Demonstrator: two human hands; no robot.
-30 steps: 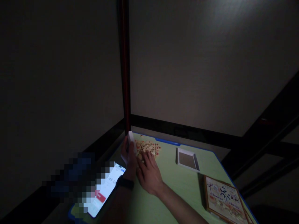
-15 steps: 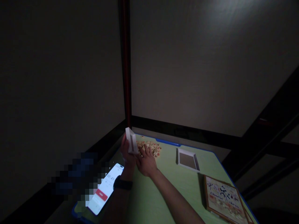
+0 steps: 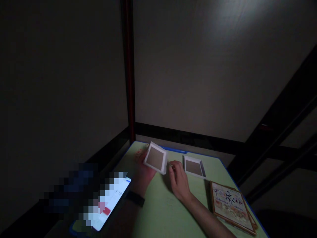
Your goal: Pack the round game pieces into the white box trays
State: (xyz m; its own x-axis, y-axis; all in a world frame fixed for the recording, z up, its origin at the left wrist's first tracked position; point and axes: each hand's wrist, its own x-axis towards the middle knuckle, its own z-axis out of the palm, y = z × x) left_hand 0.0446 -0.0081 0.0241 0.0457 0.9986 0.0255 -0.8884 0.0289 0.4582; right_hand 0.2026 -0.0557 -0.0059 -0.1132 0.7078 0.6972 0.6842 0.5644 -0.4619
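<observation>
My left hand (image 3: 146,170) grips a shallow white box half (image 3: 164,162) from its left side and holds it tilted above the table, its brown-grey inside facing me. Just right of that box is my right hand (image 3: 178,178), its fingers curled together near the box edge. A small bit of something shows at those fingertips, too blurred to name. Several round wooden Chinese chess pieces (image 3: 139,152) with red marks show behind the left hand; the held box covers the table area beside them.
A second shallow white box half (image 3: 194,167) lies on the green, blue-edged table (image 3: 158,215). At the right lies a printed Chinese chess box (image 3: 231,206). A lit phone (image 3: 112,203) is at the left, and walls stand behind the table.
The white box half has swung from nearly upright to facing me and moved right. My right hand has left the heap of pieces, moved right and closed its fingers.
</observation>
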